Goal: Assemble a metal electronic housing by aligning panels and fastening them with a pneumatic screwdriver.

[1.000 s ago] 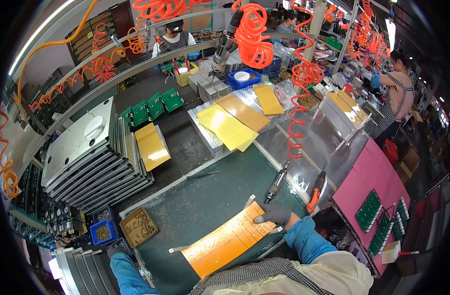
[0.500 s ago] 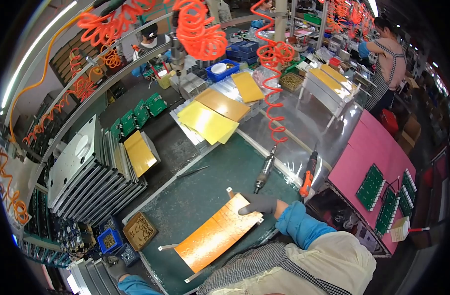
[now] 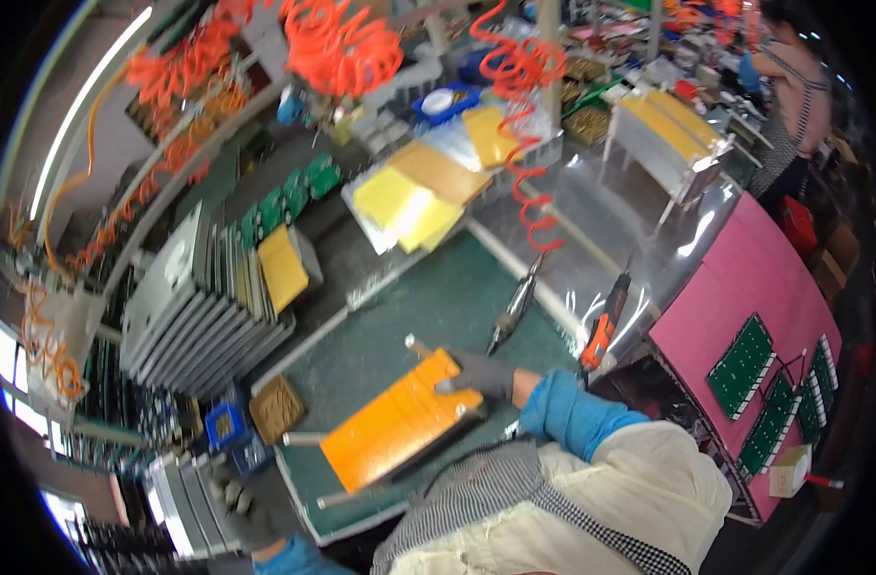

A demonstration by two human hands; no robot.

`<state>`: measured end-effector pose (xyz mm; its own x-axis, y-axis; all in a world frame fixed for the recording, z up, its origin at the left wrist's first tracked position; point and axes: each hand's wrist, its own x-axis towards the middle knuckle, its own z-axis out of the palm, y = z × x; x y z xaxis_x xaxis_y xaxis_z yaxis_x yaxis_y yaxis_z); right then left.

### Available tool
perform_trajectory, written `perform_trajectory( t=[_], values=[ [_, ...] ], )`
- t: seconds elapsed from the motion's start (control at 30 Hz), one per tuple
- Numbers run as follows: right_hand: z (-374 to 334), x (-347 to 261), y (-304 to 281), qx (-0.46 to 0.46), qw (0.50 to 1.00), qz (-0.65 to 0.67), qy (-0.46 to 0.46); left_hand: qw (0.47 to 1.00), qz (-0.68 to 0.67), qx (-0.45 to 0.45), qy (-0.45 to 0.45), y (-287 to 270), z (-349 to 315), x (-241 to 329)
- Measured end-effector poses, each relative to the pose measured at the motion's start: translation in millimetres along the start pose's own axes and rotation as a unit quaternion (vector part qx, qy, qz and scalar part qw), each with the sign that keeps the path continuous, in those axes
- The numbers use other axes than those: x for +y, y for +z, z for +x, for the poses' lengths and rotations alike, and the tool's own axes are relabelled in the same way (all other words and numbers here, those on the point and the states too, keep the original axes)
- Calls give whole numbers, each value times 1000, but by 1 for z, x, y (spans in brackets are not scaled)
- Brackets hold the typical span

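Note:
An orange-coated flat panel with metal tabs at its corners is tilted over the green work mat. My right hand, in a grey glove, grips its upper right end, thumb over the orange face. Just beyond that hand a silver air screwdriver lies on the mat, below a red coiled hose. Down at the lower left, my left hand, also gloved, is beside several grey metal panels. Its fingers are blurred, and whether they hold a panel's edge is unclear.
A cardboard box of screws and a blue bin sit left of the mat. Behind them stand stacked metal plates. Yellow sheets lie at the back. On the right are an orange screwdriver and a pink board with circuit boards.
My head view has shifted, blurring the picture. The orange panel is still in my right hand and has tilted, its near edge now raised. My left hand has come away from the screw bins.

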<state>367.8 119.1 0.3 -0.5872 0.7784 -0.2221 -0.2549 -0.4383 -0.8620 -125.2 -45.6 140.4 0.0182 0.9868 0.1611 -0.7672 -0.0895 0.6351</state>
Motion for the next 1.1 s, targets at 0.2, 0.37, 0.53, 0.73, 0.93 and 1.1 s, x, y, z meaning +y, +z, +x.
perform_trajectory(
  t=[0.2,0.37,0.53,0.73,0.93,1.1],
  values=[
    [13,5,-12,-25,999,42,-9,980,88,158,-89,140,61,-162],
    [16,-2,-2,2,999,24,31,972,138,132,-135,131,102,-231],
    [12,8,-4,11,1000,7,20,960,185,166,-127,101,116,-279],
    [11,1,-4,14,1000,6,1,968,134,164,-132,83,107,-293],
    [22,26,-25,153,979,-117,-67,975,111,164,-101,87,112,-291],
    [1,12,-92,563,796,-151,-166,972,97,182,-110,81,109,-293]
  ],
)
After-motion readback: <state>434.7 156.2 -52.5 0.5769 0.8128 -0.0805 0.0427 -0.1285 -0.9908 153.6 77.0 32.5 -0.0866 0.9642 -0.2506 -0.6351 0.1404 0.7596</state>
